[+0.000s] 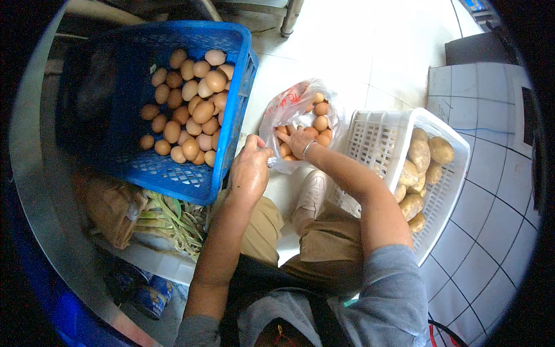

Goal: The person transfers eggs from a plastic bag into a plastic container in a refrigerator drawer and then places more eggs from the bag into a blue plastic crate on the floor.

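Note:
A clear plastic bag (pixel 282 102) with red print stands on the floor between the two crates, with several brown eggs (pixel 321 108) inside. My left hand (pixel 250 169) grips the near left edge of the bag's mouth. Inside the bag, my right hand (pixel 299 142) reaches down among the eggs; its fingertips are partly hidden, and whether it grasps an egg cannot be told. To the left, a blue plastic crate (pixel 234 143) holds many brown eggs (pixel 203 112) and is tilted towards me.
A white plastic crate (pixel 407 143) with potatoes (pixel 419 154) stands on the right, beside a white tiled wall (pixel 485 173). Lower left are green and dry stalks (pixel 173 217), a brown sack (pixel 110 208) and blue cans (pixel 154 297). A metal table leg (pixel 291 19) stands at the top.

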Demonstrator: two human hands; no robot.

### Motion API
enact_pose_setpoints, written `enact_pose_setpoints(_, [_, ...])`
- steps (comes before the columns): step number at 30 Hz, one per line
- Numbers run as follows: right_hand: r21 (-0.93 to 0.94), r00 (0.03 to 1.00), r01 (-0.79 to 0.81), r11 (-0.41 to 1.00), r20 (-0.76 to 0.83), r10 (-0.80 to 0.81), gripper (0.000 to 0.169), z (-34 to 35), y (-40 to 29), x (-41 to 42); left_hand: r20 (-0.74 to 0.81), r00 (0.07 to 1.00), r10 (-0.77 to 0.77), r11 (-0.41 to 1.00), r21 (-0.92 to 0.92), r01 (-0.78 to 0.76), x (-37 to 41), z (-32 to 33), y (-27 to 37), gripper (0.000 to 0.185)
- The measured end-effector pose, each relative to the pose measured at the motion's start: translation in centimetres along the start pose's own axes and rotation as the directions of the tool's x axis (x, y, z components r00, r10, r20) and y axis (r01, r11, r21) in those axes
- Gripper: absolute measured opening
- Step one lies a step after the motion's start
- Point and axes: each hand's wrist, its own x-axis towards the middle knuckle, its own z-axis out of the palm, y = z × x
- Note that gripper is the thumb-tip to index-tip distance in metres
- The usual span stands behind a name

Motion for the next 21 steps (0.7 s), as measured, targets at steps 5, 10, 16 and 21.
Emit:
enact_pose_setpoints(5, [-0.026,0.992,-0.081,0.996,-0.102,0.078,0.061,1.1,0.4,0.3,0.068,0.997,-0.029,0.999,-0.016,0.03,0.0,0.4,-0.4,0.013])
enact_pose_setpoints(10, [-0.081,0.993,-0.013,0.997,-0.116,0.004,0.049,0.9,0.6,0.7,0.027,1.0,-0.009,1.0,0.004,0.009,0.2,0.4,0.1,0.01])
enact_pose_setpoints(16, [-0.057,0.998,-0.031,0.998,-0.061,0.028,0.049,0.3,0.4,0.4,0.048,0.999,-0.01,1.0,-0.015,0.011,0.5,0.2,0.1,0.011])
enact_pose_setpoints(21, [-0.005,0.987,0.158,0.987,-0.03,-0.158,0.058,0.0,2.7,1.1,0.013,1.0,0.01,0.999,-0.043,-0.009,0.6,0.5,-0.3,0.013])
